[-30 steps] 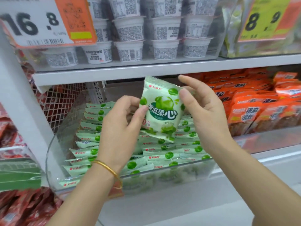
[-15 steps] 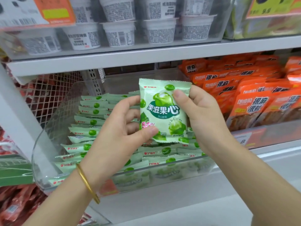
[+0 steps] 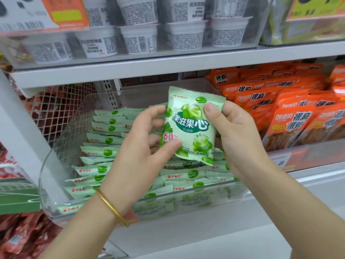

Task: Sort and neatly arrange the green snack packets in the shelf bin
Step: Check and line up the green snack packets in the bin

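Both hands hold one green snack packet (image 3: 190, 126) upright above the clear plastic shelf bin (image 3: 56, 161), its printed front facing me. My left hand (image 3: 138, 156) pinches its lower left edge between thumb and fingers. My right hand (image 3: 237, 135) grips its right side, thumb on the front near the top. In the bin, several green packets (image 3: 104, 141) stand in rows on their edges, filling the left side and the front; those behind my hands are hidden.
Orange snack packets (image 3: 291, 116) fill the neighbouring bin on the right. White cups (image 3: 140, 38) stand on the shelf above, with price tags (image 3: 43, 14) in front. A wire mesh divider (image 3: 56, 113) and red packets (image 3: 22, 236) lie to the left.
The packet was turned from tilted to upright between my hands, and my right thumb came onto its front. The view shifted slightly; the packets in the bin did not move.
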